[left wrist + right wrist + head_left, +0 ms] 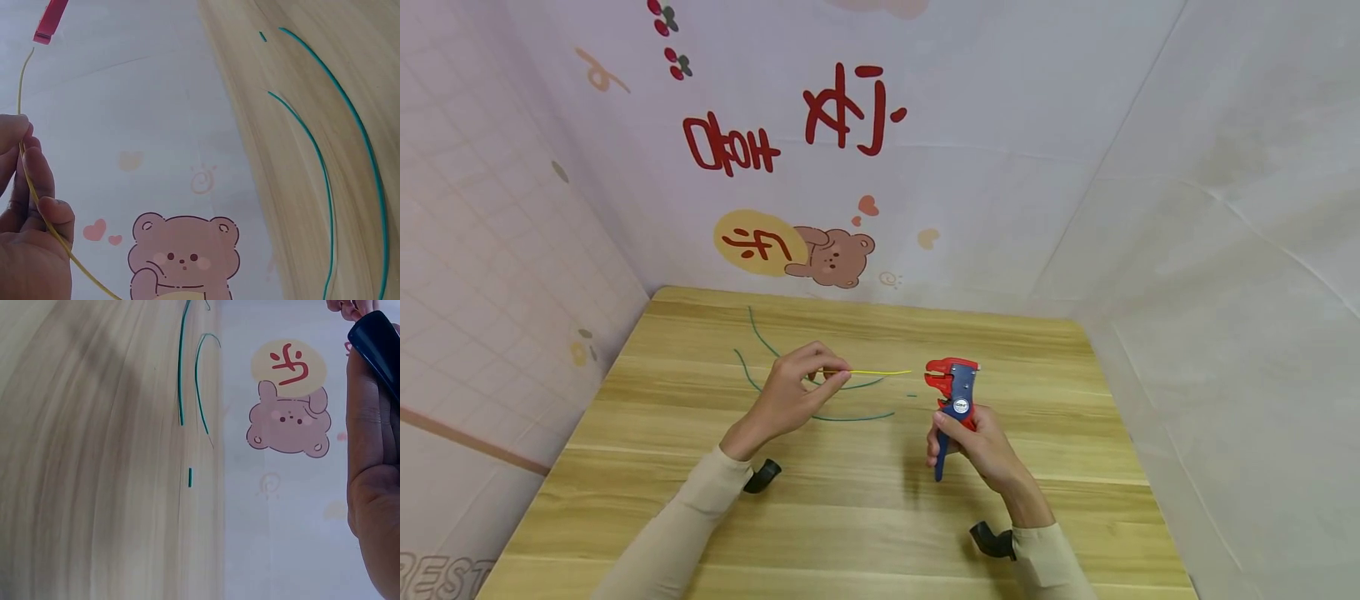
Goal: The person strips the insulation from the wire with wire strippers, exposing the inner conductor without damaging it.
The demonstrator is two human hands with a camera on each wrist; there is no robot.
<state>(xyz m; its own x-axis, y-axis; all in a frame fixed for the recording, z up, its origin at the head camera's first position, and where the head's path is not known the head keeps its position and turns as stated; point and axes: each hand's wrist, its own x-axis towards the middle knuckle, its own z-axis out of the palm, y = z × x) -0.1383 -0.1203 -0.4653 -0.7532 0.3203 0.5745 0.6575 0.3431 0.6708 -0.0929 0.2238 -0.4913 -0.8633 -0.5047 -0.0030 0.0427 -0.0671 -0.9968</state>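
Between thumb and fingers my left hand [796, 390] pinches a thin yellow wire [880, 372], its free end pointing right. In the left wrist view the yellow wire [39, 209] runs down across the fingers [39, 178]. My right hand [981, 446] grips a red and blue wire stripper [961, 387] by its handles, held upright with the red jaws facing left. A small gap separates the wire's tip from those jaws. In the right wrist view only a dark blue handle [381, 353] of the tool shows beside the right hand [375, 481].
Two green wires [853, 418] lie curved on the wooden table [850, 508] below and behind the left hand. A short green piece [912, 396] lies left of the stripper. Black curved pieces [763, 477] sit by both wrists. A printed wall [970, 192] stands behind.
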